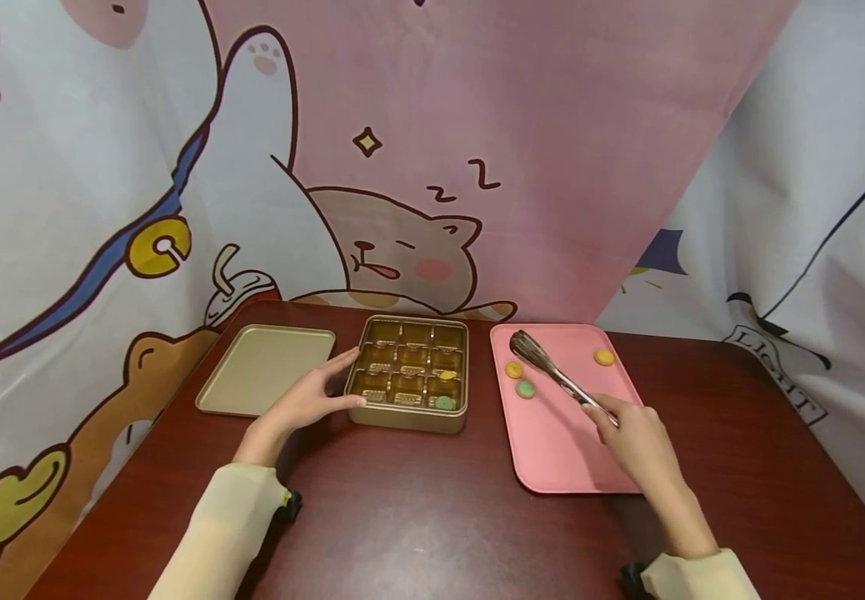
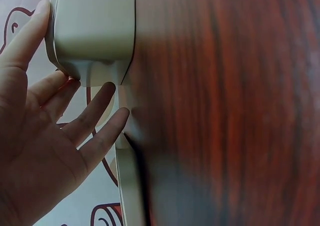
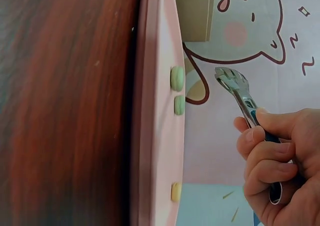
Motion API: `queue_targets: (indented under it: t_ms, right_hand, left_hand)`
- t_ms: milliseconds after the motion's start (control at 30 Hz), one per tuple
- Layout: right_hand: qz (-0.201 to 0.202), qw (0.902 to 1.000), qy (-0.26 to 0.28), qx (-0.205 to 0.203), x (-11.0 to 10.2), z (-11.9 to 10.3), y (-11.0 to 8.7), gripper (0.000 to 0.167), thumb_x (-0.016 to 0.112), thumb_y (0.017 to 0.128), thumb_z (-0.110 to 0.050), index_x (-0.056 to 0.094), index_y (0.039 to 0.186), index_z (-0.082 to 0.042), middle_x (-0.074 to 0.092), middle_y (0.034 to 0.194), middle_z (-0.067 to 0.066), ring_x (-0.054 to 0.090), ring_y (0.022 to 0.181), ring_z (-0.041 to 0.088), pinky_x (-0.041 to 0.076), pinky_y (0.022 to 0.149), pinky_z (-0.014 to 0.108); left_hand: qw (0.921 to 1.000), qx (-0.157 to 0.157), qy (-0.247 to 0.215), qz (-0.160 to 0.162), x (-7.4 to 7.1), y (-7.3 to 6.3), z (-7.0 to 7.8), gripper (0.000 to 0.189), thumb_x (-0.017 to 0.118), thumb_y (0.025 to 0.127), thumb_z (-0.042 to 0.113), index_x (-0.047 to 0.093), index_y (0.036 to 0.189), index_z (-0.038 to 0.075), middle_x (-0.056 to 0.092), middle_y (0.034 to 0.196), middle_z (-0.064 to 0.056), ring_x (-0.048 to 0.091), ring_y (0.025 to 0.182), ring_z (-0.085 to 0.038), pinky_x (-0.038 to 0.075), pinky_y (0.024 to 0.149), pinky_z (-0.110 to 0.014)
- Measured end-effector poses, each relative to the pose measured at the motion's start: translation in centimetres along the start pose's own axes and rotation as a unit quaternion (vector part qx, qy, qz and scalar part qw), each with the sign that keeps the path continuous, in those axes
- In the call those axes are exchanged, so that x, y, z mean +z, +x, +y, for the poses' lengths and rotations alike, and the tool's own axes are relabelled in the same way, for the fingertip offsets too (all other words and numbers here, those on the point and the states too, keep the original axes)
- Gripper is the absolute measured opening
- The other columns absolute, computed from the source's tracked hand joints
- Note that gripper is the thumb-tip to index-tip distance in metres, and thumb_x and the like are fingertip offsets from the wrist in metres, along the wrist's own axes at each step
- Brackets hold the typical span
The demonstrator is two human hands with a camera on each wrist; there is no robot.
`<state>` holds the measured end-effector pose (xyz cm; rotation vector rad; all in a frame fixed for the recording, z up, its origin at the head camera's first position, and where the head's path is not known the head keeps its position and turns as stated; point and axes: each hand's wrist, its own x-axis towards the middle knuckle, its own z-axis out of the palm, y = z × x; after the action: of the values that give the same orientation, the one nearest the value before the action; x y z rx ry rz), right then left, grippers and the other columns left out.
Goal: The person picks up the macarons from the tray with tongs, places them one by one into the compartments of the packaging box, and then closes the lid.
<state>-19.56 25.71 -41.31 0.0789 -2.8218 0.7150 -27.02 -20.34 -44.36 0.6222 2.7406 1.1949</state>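
Observation:
My left hand point(image 1: 311, 398) touches the near left corner of a gold tin point(image 1: 406, 419), its thumb at the front and its fairly straight fingers along the left side. Inside the tin is a divided insert with several compartments. A green macaron point(image 1: 444, 403) sits in the front right one, and a yellow macaron point(image 1: 447, 375) in the one behind it. My right hand point(image 1: 633, 437) grips metal tongs point(image 1: 552, 369) above a pink tray point(image 1: 563, 450). Nothing shows between the tongs' tips. Under and beside them on the tray lie a green macaron point(image 1: 526, 389) and two yellow macarons point(image 1: 514, 369) point(image 1: 604, 357).
A flat gold lid point(image 1: 267, 367) lies on the dark red-brown table point(image 1: 402, 517), left of the tin. Behind the table hangs a cloth point(image 1: 552, 150) printed with cartoon animals. The pink tray stands right of the tin, with a gap between.

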Motion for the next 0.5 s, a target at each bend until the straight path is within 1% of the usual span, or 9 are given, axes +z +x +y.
queue_targets:
  t_ms: [100, 233, 333, 500]
  right_hand:
    - [0.005, 0.9999, 0.003, -0.013, 0.2, -0.6, 0.5, 0.017, 0.063, 0.099, -0.021, 0.071, 0.105, -0.007, 0.052, 0.057, -0.001, 0.041, 0.053, 0.014, 0.032, 0.051, 0.029]
    - [0.001, 0.9998, 0.008, -0.017, 0.7, -1.6, 1.1, 0.024, 0.062, 0.099, -0.021, 0.072, 0.113, -0.004, 0.053, 0.057, -0.001, 0.043, 0.054, 0.014, 0.033, 0.052, 0.028]
    - [-0.003, 0.9997, 0.012, -0.021, 1.0, -2.4, 1.6, 0.029, 0.062, 0.099, -0.022, 0.071, 0.118, -0.003, 0.054, 0.057, -0.002, 0.044, 0.054, 0.013, 0.033, 0.052, 0.028]
    - [-0.007, 0.9993, 0.020, -0.030, 1.7, -3.6, 2.4, 0.028, 0.062, 0.099, -0.024, 0.071, 0.118, -0.005, 0.054, 0.057, -0.002, 0.042, 0.052, 0.013, 0.033, 0.050, 0.028]
  left_hand:
    - [1.0000, 0.002, 0.006, 0.000, 0.0, 0.1, 0.0, 0.087, 0.075, 0.089, 0.034, 0.029, 0.157, 0.006, 0.025, 0.165, -0.016, 0.026, 0.150, -0.041, 0.033, 0.114, -0.061]
    - [1.0000, 0.000, 0.000, -0.001, 0.0, 0.1, 0.0, 0.086, 0.076, 0.088, 0.028, 0.030, 0.157, 0.006, 0.026, 0.165, -0.014, 0.026, 0.150, -0.039, 0.030, 0.116, -0.061]
    - [1.0000, -0.002, -0.006, -0.004, 0.0, 0.1, 0.1, 0.086, 0.077, 0.088, 0.027, 0.030, 0.157, 0.006, 0.026, 0.165, -0.015, 0.026, 0.150, -0.039, 0.031, 0.115, -0.061]
    - [1.0000, 0.004, -0.006, -0.006, -0.1, 0.1, 0.1, 0.087, 0.077, 0.088, 0.030, 0.030, 0.157, 0.006, 0.025, 0.165, -0.017, 0.026, 0.150, -0.039, 0.035, 0.113, -0.060]
